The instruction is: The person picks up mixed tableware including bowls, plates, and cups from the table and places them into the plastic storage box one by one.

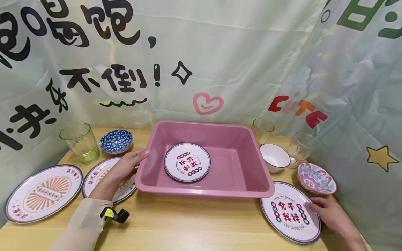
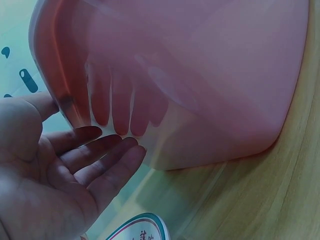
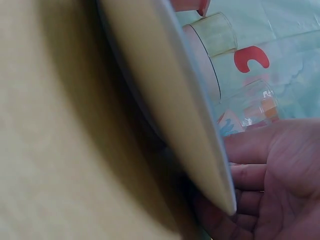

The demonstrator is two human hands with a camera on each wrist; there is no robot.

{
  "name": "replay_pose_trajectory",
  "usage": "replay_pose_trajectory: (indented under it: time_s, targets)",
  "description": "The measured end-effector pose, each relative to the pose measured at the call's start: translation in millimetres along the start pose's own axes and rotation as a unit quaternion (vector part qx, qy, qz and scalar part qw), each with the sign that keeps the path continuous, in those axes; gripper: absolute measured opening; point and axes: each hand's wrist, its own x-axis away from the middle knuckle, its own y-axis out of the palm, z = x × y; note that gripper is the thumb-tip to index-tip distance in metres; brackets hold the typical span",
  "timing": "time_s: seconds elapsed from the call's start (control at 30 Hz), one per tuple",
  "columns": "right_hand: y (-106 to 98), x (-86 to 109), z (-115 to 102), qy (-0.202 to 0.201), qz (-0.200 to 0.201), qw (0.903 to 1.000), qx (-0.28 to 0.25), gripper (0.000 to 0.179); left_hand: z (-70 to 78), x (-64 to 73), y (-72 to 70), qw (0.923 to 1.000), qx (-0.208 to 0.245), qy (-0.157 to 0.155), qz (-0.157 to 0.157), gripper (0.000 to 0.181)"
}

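Note:
My left hand (image 1: 127, 167) grips the left rim of a pink plastic basin (image 1: 204, 192), thumb over the rim. In the left wrist view its fingers (image 2: 107, 165) lie close along the basin's outer wall (image 2: 215, 100). Inside the basin sits a small round white plate (image 1: 187, 162) with red lettering. At right, my right hand (image 1: 333, 216) pinches the edge of a larger white plate (image 1: 290, 216) with red lettering, thumb on top. The right wrist view shows that plate's underside (image 3: 170, 90) tilted over the table, fingers beneath its edge.
Left of the basin are two white plates, one oval (image 1: 47, 195) and one partly behind my arm (image 1: 97, 174), a green glass (image 1: 80, 143) and a blue patterned bowl (image 1: 116, 141). On the right stand two glasses (image 1: 263, 129), a white bowl (image 1: 274, 157) and a floral bowl (image 1: 317, 177).

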Motion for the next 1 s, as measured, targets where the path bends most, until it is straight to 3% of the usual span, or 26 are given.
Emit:
replay_pose_trajectory:
  time_s: [0.27,0.7,1.0]
  targets:
    - [0.7,1.3,-1.0,-0.007,0.007,0.9999,0.0,0.041,0.7,2.1,0.3,1.0,0.0,-0.002,-0.002,0.07]
    - [-1.0,2.1,-2.5,0.03,0.009,0.9989,-0.036,0.047,-0.6,1.1,-0.8,1.0,-0.008,-0.003,-0.003,0.069]
    - [-3.3,3.5,-2.9,0.029,0.007,0.9978,-0.059,0.055,0.1,2.4,-1.2,0.9999,-0.01,-0.006,-0.006,0.07]
